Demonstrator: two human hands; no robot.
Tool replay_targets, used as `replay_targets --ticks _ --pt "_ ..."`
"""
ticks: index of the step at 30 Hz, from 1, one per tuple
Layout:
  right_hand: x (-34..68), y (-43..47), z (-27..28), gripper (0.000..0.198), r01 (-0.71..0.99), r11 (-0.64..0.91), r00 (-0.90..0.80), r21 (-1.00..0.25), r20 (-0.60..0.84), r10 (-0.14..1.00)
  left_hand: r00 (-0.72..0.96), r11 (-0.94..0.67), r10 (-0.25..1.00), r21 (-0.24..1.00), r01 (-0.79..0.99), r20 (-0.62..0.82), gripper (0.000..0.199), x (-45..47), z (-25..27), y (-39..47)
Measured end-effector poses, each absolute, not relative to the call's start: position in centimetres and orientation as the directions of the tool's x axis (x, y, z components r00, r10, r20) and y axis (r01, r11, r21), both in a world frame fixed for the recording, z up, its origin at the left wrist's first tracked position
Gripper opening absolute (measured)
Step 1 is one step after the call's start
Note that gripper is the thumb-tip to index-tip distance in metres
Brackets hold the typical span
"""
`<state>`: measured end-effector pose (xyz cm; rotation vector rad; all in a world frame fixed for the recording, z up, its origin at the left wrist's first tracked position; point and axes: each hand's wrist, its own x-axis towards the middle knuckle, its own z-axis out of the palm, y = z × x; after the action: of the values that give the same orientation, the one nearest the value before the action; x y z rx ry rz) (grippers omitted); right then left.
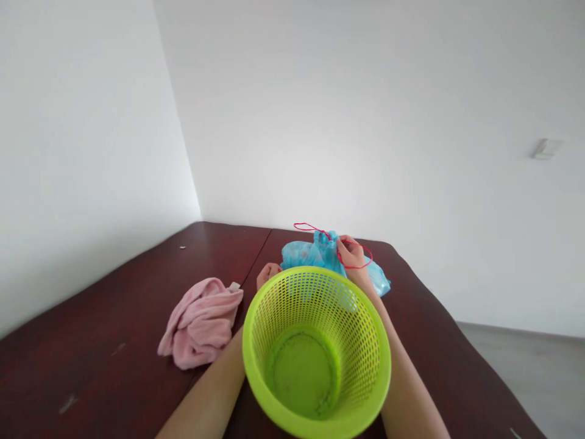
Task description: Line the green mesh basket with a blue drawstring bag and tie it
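A blue plastic bag with a gathered neck lies behind the green basket. Its red drawstring sticks out in two loops, one to the left and one across my right hand. The fingers of that hand pinch the gathered neck of the bag. Beside the bag's left edge, my left hand is curled closed, partly hidden by the basket rim; what it holds, if anything, does not show. The lime-green perforated basket stands upright between my forearms, its mouth facing me and nothing inside.
A crumpled pink cloth with a white tag lies left of the basket. The dark red-brown table has a seam and a curved right edge. White walls rise behind and on the left, with a switch plate at right.
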<state>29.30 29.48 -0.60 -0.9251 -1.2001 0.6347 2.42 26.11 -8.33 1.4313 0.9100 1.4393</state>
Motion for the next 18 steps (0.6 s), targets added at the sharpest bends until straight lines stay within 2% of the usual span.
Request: replay_targets --ticks 4,8,10,13,16,18 --pt "28.9 29.2 -0.2 0.057 0.025 0.486 0.178 -0.873 0.483 0.858 0.035 -0.394 0.917 0.915 -0.083 0.398 0.070 2.3 -5.0 28.8" --pt "27.6 28.7 -0.4 0.048 -0.014 0.475 0.078 -0.880 0.472 0.878 0.270 -0.424 0.870 0.905 -0.019 0.413 0.076 3.1 -0.8 30.3" --pt "27.4 28.3 -0.5 0.042 -0.066 0.431 -0.021 -0.900 0.433 0.901 0.355 -0.466 0.834 0.884 0.042 0.423 0.068 3.8 0.3 30.5" --pt "28.0 27.7 -0.5 0.035 -0.124 0.322 -0.164 -0.938 0.340 0.926 0.332 -0.516 0.827 0.846 0.133 0.453 0.049 4.1 0.6 30.6" --pt "29.0 27.4 -0.2 0.033 -0.097 0.259 -0.207 -0.961 0.274 0.939 0.326 -0.532 0.829 0.820 0.213 0.453 0.034 3.2 0.9 30.4" --pt "29.4 27.4 0.0 0.031 -0.088 0.263 -0.167 -0.961 0.275 0.947 0.336 -0.568 0.815 0.767 0.298 0.473 0.024 2.1 1.5 30.0"
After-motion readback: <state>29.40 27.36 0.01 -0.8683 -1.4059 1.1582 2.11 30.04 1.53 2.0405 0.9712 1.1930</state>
